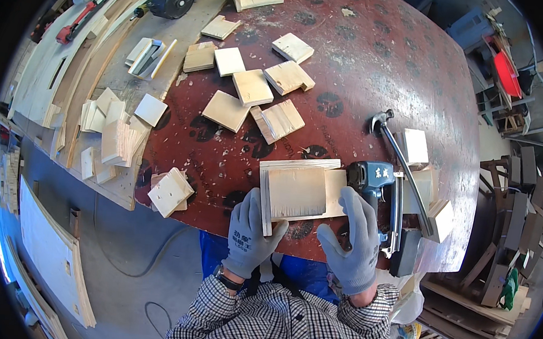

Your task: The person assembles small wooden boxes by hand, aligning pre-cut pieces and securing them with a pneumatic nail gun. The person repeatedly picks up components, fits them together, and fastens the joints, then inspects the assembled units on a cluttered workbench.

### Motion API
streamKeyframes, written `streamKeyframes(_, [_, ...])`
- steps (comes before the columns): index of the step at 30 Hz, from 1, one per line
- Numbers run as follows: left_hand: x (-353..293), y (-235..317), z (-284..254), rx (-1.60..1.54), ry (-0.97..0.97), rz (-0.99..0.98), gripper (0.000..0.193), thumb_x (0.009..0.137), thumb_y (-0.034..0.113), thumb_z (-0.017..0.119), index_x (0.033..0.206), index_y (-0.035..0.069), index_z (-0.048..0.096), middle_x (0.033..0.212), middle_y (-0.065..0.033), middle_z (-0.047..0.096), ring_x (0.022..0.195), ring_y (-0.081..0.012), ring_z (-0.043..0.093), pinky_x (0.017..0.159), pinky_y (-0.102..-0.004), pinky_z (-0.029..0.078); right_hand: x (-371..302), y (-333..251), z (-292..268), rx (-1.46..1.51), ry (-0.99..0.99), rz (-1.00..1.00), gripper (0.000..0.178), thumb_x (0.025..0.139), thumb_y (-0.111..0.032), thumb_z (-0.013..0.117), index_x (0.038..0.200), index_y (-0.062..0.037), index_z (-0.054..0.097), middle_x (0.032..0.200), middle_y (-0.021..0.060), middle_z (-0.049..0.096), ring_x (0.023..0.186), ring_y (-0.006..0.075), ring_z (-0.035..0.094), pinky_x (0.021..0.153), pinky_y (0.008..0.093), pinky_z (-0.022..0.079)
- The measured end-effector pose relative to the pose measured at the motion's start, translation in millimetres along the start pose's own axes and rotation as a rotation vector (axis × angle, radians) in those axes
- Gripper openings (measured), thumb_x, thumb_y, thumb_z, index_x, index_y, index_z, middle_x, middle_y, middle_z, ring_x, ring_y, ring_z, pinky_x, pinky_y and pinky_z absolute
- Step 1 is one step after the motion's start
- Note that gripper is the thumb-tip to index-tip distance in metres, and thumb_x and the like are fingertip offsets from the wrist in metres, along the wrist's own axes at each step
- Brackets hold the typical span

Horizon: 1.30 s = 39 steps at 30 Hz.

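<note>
In front of me on the dark red board lies a small wooden assembly [296, 193], a plywood panel with upright strips along its left and far edges and a block lying on it. My left hand [249, 234], in a grey glove, grips its near left corner, fingers along the outer left side and thumb at the near edge. My right hand [353, 241], also gloved, is open with fingers spread beside the right end and holds nothing. Just beyond it rests a blue and black nail gun [372, 176], partly hidden by the glove.
A claw hammer [404, 163] leans across wooden blocks [415, 147] on the right. Several plywood pieces [252, 87] lie scattered farther off. More offcuts [117, 140] are heaped at the left, with a black power tool [175, 0] beyond. The table's near edge [306, 257] runs close to my body.
</note>
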<state>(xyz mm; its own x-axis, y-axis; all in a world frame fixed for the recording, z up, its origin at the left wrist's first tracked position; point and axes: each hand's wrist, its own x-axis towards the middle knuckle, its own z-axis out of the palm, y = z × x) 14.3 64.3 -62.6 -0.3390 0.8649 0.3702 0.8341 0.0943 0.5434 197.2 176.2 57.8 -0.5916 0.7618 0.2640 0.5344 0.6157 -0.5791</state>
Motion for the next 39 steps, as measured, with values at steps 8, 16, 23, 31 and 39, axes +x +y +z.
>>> streamKeyframes(8, [-1.3,-1.4,-1.7,-0.032,0.024,0.014,0.083,0.096,0.036,0.076,0.154,-0.009,0.038,0.149,-0.0291,0.051,0.126,-0.0448,0.059,0.104,-0.0537,0.049,75.5,-19.8,-2.3,-0.405,-0.331,-0.332,0.102,0.072,-0.047,0.09,0.155,-0.0087,0.047,0.155,0.0154,0.051,0.146,0.0361,0.049,0.116,0.0543,0.045])
streamKeyframes(16, [-3.0,-0.2,-4.9,-0.092,0.0,-0.044,0.076,0.095,0.031,0.076,0.15,-0.01,0.044,0.144,-0.0255,0.056,0.127,-0.0396,0.06,0.106,-0.0504,0.049,108.3,-24.8,-23.6,-0.298,-0.431,-0.36,0.091,0.077,-0.055,0.087,0.15,-0.0097,0.057,0.127,0.0129,0.064,0.119,0.0343,0.062,0.105,0.0504,0.047])
streamKeyframes(23, [-2.4,-1.4,-4.9,-0.057,0.025,-0.029,0.071,0.095,0.033,0.077,0.146,-0.008,0.049,0.141,-0.0252,0.059,0.12,-0.0389,0.062,0.103,-0.0489,0.052,170.5,-50.7,20.9,-0.412,-0.432,-0.384,0.086,0.082,-0.059,0.083,0.147,-0.01,0.058,0.123,0.0146,0.064,0.112,0.0345,0.064,0.098,0.0475,0.049])
streamKeyframes(31, [-4.1,-3.4,-2.9,-0.091,-0.012,-0.032,0.07,0.096,0.035,0.076,0.148,-0.004,0.048,0.142,-0.0247,0.06,0.121,-0.0401,0.064,0.103,-0.0492,0.053,217.0,-91.1,155.9,-0.603,-0.735,-0.597,0.088,0.09,-0.072,0.067,0.153,-0.0109,0.052,0.128,0.0178,0.067,0.114,0.0347,0.068,0.099,0.0477,0.048])
streamKeyframes(39, [-12.1,-6.6,-0.7,-0.123,0.018,-0.029,0.073,0.093,0.032,0.079,0.149,-0.004,0.047,0.141,-0.0248,0.06,0.119,-0.0401,0.064,0.103,-0.049,0.053,241.6,-92.3,153.9,-0.525,-0.861,-0.486,0.043,0.104,-0.046,0.058,0.13,-0.0127,0.068,0.125,0.0128,0.075,0.117,0.0306,0.073,0.099,0.0477,0.053])
